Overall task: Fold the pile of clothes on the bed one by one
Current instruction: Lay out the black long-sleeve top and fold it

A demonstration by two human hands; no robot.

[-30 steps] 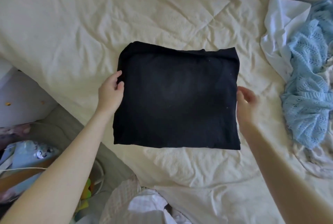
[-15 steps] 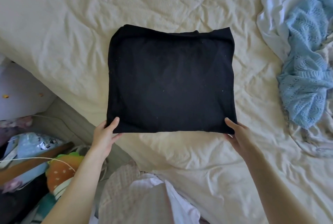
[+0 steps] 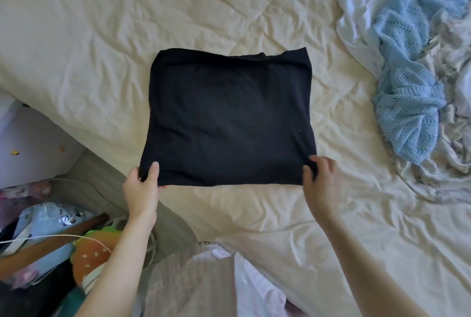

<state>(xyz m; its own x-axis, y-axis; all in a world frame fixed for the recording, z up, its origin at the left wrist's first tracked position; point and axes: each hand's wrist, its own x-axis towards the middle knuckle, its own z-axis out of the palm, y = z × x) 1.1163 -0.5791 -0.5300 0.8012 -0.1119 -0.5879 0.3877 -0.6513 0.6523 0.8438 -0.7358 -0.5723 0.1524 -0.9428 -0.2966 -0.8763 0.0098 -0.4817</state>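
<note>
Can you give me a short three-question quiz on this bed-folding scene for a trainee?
1. True or false: the left hand and the right hand each pinch a near corner of the black garment.
2. Which lies to the right of the black garment? A) a blue knit garment B) a red towel C) a pair of shoes
3. Fill in: the black garment lies folded on the cream ____.

Key: 1 true; 2 A; 3 bedcover.
</note>
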